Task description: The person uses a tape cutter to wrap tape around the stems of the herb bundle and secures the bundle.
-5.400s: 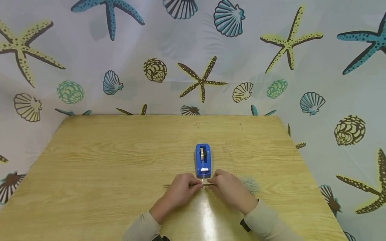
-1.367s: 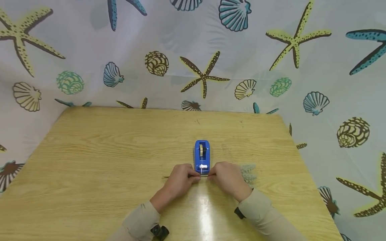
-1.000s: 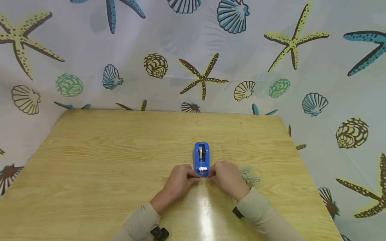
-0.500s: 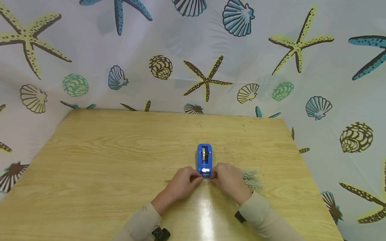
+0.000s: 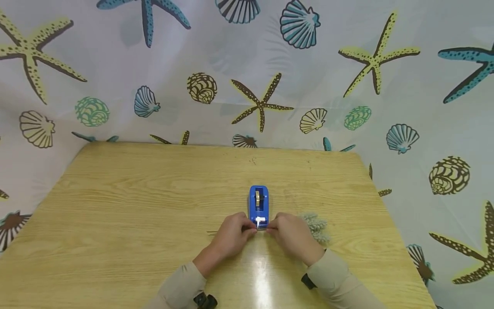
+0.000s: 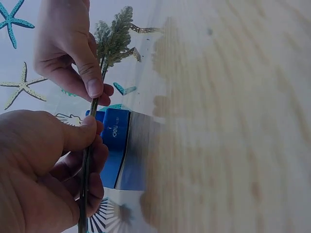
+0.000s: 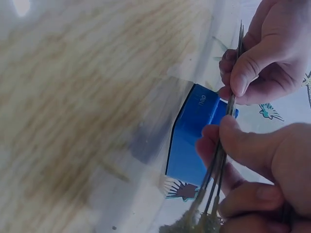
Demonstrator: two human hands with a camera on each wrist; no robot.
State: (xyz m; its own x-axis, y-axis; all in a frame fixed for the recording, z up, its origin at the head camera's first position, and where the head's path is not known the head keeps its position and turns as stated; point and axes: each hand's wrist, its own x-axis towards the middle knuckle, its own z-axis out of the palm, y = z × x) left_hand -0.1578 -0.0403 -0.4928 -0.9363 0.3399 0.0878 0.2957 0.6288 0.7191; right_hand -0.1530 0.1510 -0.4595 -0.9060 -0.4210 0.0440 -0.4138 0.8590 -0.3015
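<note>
A thin bundle of dark stems (image 6: 84, 194) with pale green, leafy heads (image 5: 315, 227) lies crosswise between both hands. My left hand (image 5: 231, 237) pinches the stems between thumb and fingers, and their bare ends (image 5: 211, 233) stick out past it. Close beside it, my right hand (image 5: 294, 237) pinches the same bundle nearer the heads. A blue tape dispenser (image 5: 258, 206) stands just beyond the fingertips, its cutting end toward me. A short shiny strip of tape (image 5: 258, 223) appears at that end, by the stems; whether it sticks to them is hard to see.
The wood-grain table (image 5: 154, 193) spreads around the hands. Behind it and along its sides hangs a white cloth (image 5: 216, 51) printed with starfish and shells. Dark straps with small devices (image 5: 204, 299) sit on both wrists.
Compared with several seconds ago, both hands and the stems are closer to the dispenser, and less tape shows between them. Over the last second the leafy heads shift their angle while both hands keep pinching.
</note>
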